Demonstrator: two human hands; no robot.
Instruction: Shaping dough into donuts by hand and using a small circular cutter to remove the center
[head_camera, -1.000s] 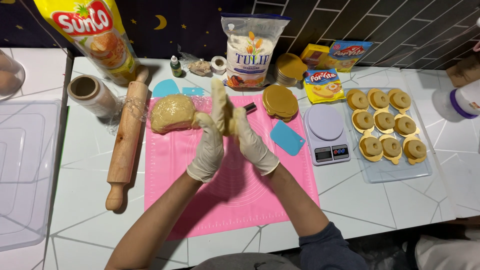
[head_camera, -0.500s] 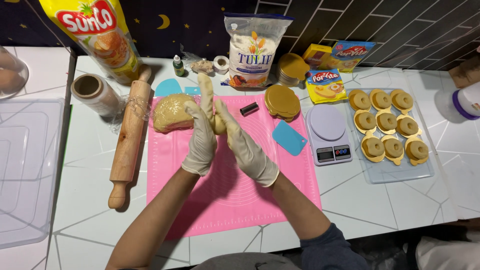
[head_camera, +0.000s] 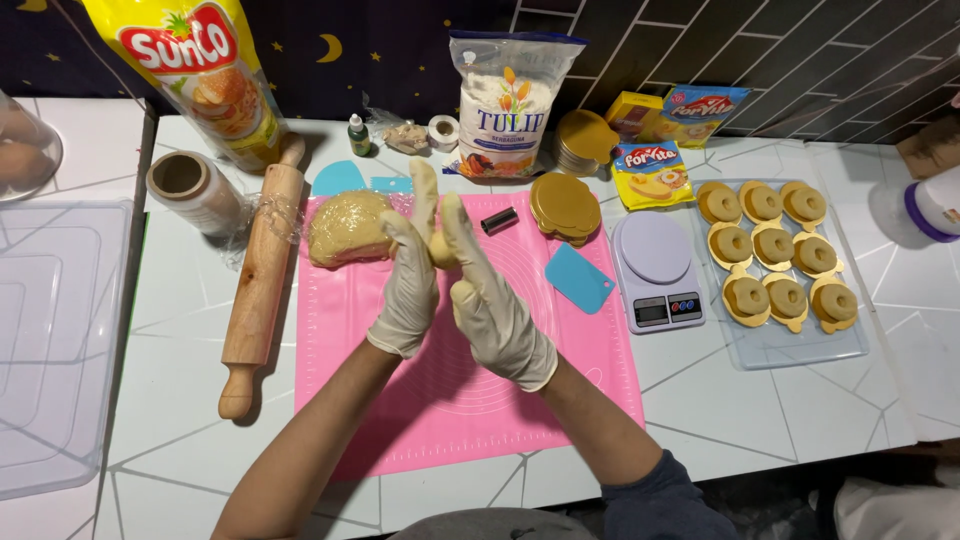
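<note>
Head view: left hand (head_camera: 408, 285) and right hand (head_camera: 492, 300), both gloved, are raised over the pink mat (head_camera: 450, 400), palms facing each other. Fingers extended, nearly straight, pressing a small dough piece (head_camera: 443, 250) between the palms. Dough lump (head_camera: 348, 228) lies at the mat's far left corner, rolling pin (head_camera: 262, 270) just beside its left edge. Blue scraper (head_camera: 578, 278) at right edge; scale (head_camera: 655, 270) beyond.
</note>
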